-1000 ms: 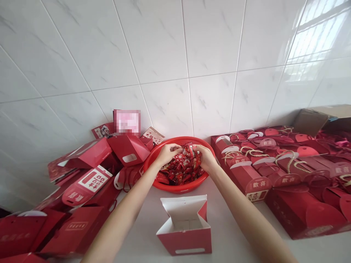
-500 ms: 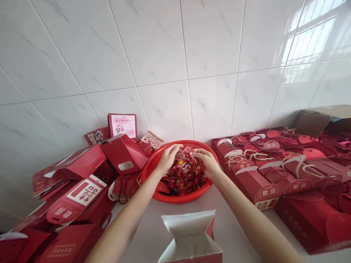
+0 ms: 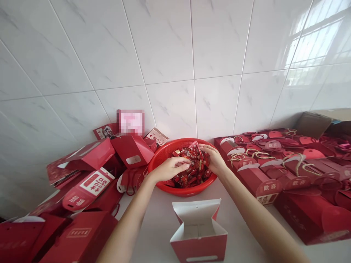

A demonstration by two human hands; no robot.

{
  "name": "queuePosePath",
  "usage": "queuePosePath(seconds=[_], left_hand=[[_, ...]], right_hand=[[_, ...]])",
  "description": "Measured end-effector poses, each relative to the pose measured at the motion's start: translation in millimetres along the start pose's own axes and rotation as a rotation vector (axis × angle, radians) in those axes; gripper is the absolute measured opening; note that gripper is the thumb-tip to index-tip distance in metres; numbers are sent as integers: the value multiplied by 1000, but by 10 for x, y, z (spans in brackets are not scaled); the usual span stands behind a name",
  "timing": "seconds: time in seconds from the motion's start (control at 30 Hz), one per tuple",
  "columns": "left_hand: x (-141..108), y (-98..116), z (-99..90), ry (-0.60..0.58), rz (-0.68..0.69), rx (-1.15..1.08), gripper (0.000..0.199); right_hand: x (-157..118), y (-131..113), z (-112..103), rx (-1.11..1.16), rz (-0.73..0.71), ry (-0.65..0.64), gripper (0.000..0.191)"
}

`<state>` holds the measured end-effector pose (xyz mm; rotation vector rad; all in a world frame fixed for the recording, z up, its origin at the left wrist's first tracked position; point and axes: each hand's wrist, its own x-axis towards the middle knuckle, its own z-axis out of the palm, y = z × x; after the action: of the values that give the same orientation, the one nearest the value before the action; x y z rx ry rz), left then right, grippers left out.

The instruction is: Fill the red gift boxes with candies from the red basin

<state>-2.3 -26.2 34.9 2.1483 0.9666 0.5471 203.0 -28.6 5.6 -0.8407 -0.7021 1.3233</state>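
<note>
Over one basket (image 3: 186, 191), one packet (image 3: 194, 145) is pinched by the right hand (image 3: 214, 158); grip by the left hand (image 3: 170, 169) cannot be told.

A tiled wall (image 3: 170, 54) with grey veining backs the work surface (image 3: 153, 226). A brown carton (image 3: 312, 123) sits at far right, beyond rows of red boxes (image 3: 283, 177), some with rope handles.
</note>
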Motion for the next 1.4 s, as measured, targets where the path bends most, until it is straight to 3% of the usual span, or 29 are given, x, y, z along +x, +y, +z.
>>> queuePosePath(seconds=[0.13,0.27,0.43,0.6,0.7,0.83,0.93,1.1,1.4], left_hand=[[-533,459,-124,-112,180,-244,46],[-920,758,-135,-175,128,-10,27],[-962,741,70,-144,82,187,25],[-919,653,178,-93,35,128,38],[-934,628,166,-50,16,84,42],[-933,622,140,-71,5,62,43],[-919,635,133,-70,-20,104,43],[-894,637,112,-106,-132,176,51],[-827,531,67,-127,-115,50,62]], right_hand=[[-130,-210,42,-28,5,-89,21],[-420,-531,55,-71,-103,-213,27],[-1026,-881,49,-319,-248,-452,30],[-1457,-939,160,-620,-361,-579,18],[-1502,-849,226,-836,-464,-613,18],[-1433,-707,250,-1080,-488,-606,23],[-1378,-617,270,-1067,-530,-568,23],[-1348,-509,342,-1125,-542,-632,25],[-1342,-526,337,-1318,-526,-664,22]])
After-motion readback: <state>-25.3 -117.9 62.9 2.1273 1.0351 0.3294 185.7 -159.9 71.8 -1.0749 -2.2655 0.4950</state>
